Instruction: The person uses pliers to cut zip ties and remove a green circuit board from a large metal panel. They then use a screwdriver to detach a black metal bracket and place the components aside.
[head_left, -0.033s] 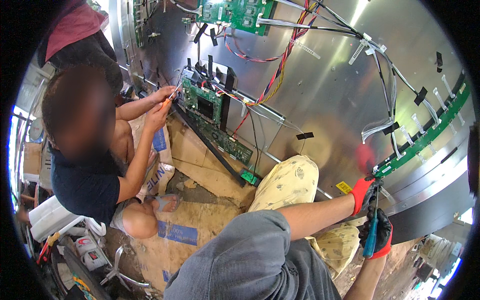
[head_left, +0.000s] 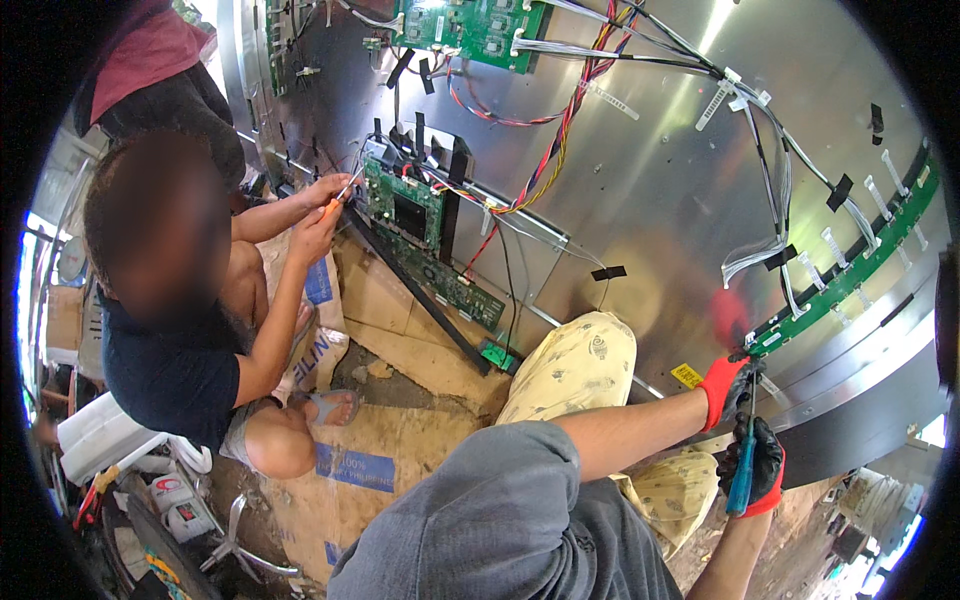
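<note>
Below the green strip, the right hand had its fingers wrapped round the screwdriver, shaft pointing up toward the strip's lower end, where the left hand was nearer, fingers bent, their hold impossible to tell.

Flattened cardboard on dirt floor

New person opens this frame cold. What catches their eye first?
Probably the red-and-black gloves at lower right: the right hand grips a teal-handled screwdriver, the left hand just above, by the curved green circuit strip. Then the colored wire bundle across the shiny metal panel, upper center. At left, a crouching co-worker holds an orange-handled tool.
</note>
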